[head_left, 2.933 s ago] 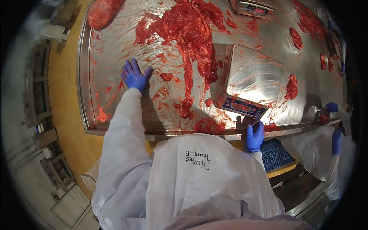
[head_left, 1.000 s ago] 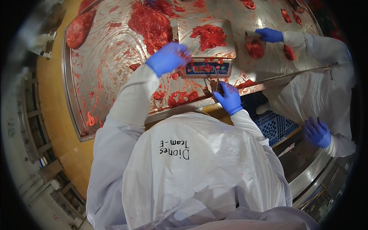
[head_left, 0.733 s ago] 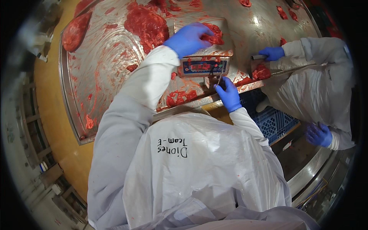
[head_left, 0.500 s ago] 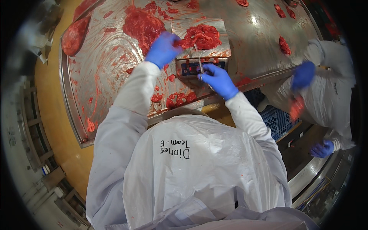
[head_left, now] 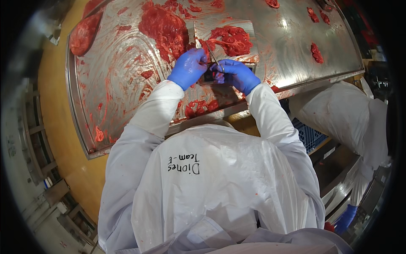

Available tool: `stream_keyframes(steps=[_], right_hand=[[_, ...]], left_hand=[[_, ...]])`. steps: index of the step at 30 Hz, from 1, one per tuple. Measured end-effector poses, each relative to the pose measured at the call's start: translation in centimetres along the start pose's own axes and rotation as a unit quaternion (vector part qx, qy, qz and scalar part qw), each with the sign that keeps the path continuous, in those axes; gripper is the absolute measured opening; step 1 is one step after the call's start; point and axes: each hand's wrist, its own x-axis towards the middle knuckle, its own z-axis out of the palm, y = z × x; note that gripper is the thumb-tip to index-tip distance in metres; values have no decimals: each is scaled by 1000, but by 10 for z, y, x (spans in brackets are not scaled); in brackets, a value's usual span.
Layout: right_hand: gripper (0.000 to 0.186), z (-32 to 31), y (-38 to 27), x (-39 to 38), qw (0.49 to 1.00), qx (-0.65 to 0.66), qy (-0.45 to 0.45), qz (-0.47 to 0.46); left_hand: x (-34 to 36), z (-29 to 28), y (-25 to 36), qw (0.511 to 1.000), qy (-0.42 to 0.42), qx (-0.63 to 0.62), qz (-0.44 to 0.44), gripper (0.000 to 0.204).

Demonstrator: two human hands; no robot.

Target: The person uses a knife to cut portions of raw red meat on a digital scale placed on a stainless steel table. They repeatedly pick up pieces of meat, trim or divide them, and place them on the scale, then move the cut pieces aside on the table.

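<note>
Both my hands wear blue gloves and meet over the front of a steel scale (head_left: 205, 26) on the table. My right hand (head_left: 237, 74) grips a thin knife (head_left: 211, 53) whose blade points up and away. My left hand (head_left: 188, 67) has its fingers curled and pinched at the lower part of the blade. A lump of raw red meat (head_left: 231, 39) lies on the scale's platform just beyond my hands. A larger heap of meat (head_left: 165, 27) lies to the left of the scale.
The steel table (head_left: 77, 108) is smeared red, with meat scraps near its front edge and more pieces at far right (head_left: 316, 51) and far left (head_left: 82, 34). A co-worker in white (head_left: 347, 114) stands at my right. A blue crate (head_left: 311, 135) sits below the table.
My hands have come together at the scale's front, and my left hand has closed on the knife. The co-worker's gloved hand has left the table and hangs low at the right.
</note>
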Motion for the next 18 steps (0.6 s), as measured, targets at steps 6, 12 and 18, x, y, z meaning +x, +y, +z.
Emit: stream_keyframes(steps=[6, 12, 18], right_hand=[[29, 7, 5, -27, 994, 60, -16, 90], [28, -2, -2, 14, 999, 22, 37, -26], [38, -7, 14, -46, 999, -50, 2, 0]], left_hand=[[-9, -21, -22, 988, 41, -109, -104, 13], [-25, -7, -3, 981, -84, -150, -86, 15], [-94, -50, -81, 987, 57, 8, -153, 24]])
